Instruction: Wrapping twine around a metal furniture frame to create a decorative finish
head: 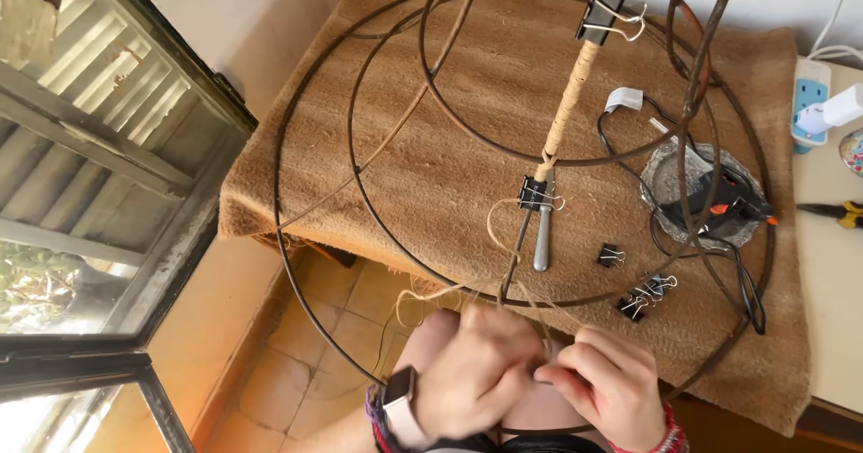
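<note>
Both hands were bunched up low at the near edge of the wire frame (378, 174). The left hand (476, 372), watch on the wrist, was curled knuckles-up, fingers pinching the jute twine (499, 228). The right hand (607, 381) sat touching it, fingertips pressed onto the same strand. Twine ran up to a binder clip (535, 194) on the half-wrapped rod (575, 84).

You have bright daylight coming in from the window (99, 192) on your left, where the glass glares almost white at the lower corner. The brown cloth (467, 138) is evenly lit, with soft shadows under the wire rings (360, 192). Your left hand (481, 372) and right hand (607, 381) are smeared by motion blur. Straight lines bow slightly near the edges.
</note>
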